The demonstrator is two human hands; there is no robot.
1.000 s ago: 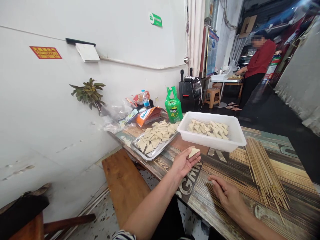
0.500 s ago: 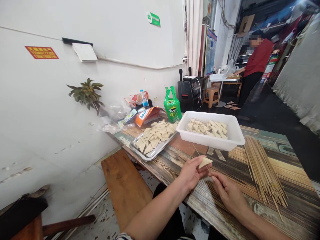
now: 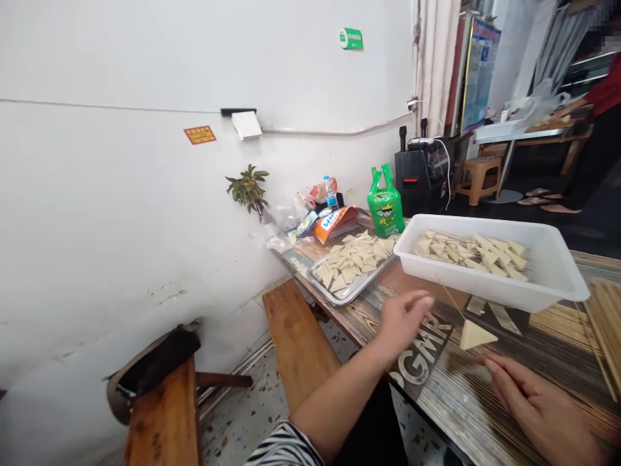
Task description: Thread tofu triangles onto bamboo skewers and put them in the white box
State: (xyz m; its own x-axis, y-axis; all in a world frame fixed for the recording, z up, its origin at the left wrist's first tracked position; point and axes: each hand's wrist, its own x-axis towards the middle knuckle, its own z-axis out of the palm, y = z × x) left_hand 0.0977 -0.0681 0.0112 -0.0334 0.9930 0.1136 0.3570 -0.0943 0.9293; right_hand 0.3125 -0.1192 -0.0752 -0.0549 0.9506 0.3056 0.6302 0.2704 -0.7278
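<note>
My right hand (image 3: 538, 398) pinches a thin bamboo skewer (image 3: 453, 299), which carries one pale, flat triangular piece (image 3: 478, 335) that looks like tofu skin. My left hand (image 3: 405, 317) hovers over the table, apart from the skewer. Its fingers are bent together against the thumb, with nothing visible in them. Beyond it, a metal tray (image 3: 343, 298) bears a heap of similar loose triangles (image 3: 356, 255). A white plastic tub (image 3: 490, 281) to the right contains skewered triangles (image 3: 490, 254).
A bundle of bamboo skewers (image 3: 606, 323) lies at the table's right edge. Behind the tray stand a green bag (image 3: 387, 207), an orange packet (image 3: 334, 223) and a water bottle (image 3: 330, 193). Wooden benches (image 3: 295, 343) flank the table. A person in red stands at the far right.
My left hand has let go of the triangle and moved away from the skewer. My right hand has carried the skewer rightward. The view has swung left.
</note>
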